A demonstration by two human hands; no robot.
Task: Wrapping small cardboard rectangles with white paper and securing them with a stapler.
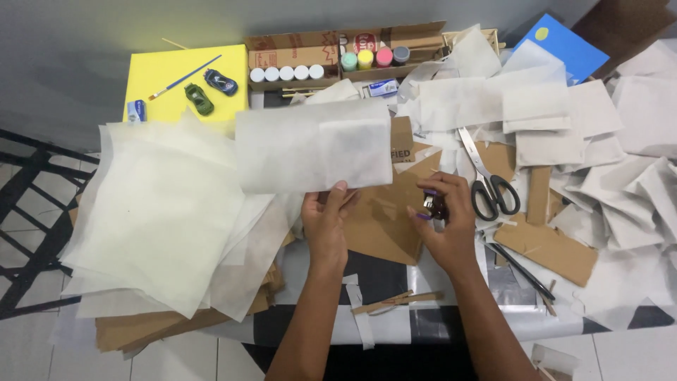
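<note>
Wrapping stage: left hand (326, 224) gripped a white rectangular fabric sheet (314, 149) at frame centre; right hand (446, 219) pinched a small dark toy car (433, 205), which apparently next needed placing on the sheet.

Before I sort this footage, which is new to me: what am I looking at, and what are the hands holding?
This is one picture from a camera worn on a person's head, looking down at their own bare hands over a cluttered craft table. The left hand holds up a thin white rectangular fabric sheet. The right hand pinches a small dark object with purple parts; I cannot tell what it is. Nearby lie black-handled metal scissors, brown cardboard pieces and a yellow square board.
</note>
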